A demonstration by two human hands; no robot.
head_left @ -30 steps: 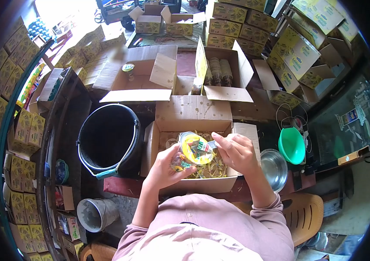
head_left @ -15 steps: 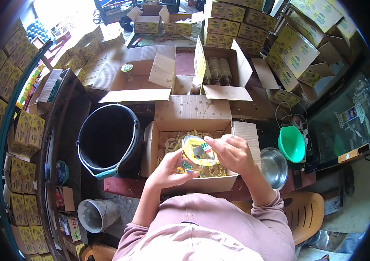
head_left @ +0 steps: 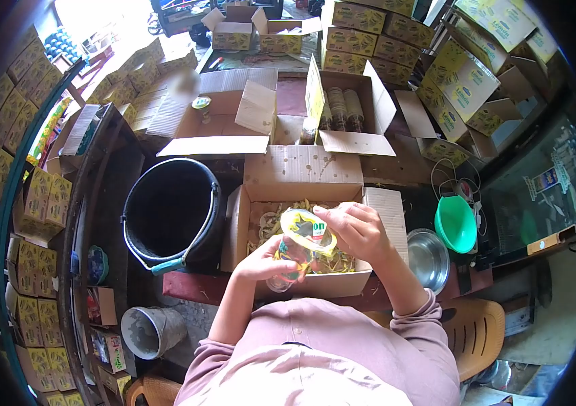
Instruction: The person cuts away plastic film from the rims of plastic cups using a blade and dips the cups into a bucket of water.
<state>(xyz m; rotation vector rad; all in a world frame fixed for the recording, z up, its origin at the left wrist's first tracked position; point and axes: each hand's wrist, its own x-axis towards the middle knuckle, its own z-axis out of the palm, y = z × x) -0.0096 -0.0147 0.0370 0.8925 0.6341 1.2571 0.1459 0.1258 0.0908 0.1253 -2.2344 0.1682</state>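
Observation:
A clear plastic cup [head_left: 289,252] is tilted in my left hand [head_left: 261,262], its fingers wrapped round the side and its bottom pointing toward me. Yellow-edged printed film [head_left: 318,231] with green letters shows at the cup's round rim. My right hand [head_left: 361,231] pinches the film's edge at the far right of the rim. Whether the film is partly loose I cannot tell. Beneath both hands stands an open cardboard carton [head_left: 332,284] holding yellowish strips and scraps [head_left: 342,262].
A black bucket [head_left: 140,203] stands left of the carton. To the right are a metal bowl [head_left: 427,260] and a green basin [head_left: 456,223]. Behind, one open box [head_left: 217,146] holds a cup, another [head_left: 349,142] stacked cups. A grey bucket [head_left: 166,331] stands lower left.
The cup has tipped, so its bottom now shows below my left hand. The printed film at the rim has shifted, and my right hand has moved slightly up and left.

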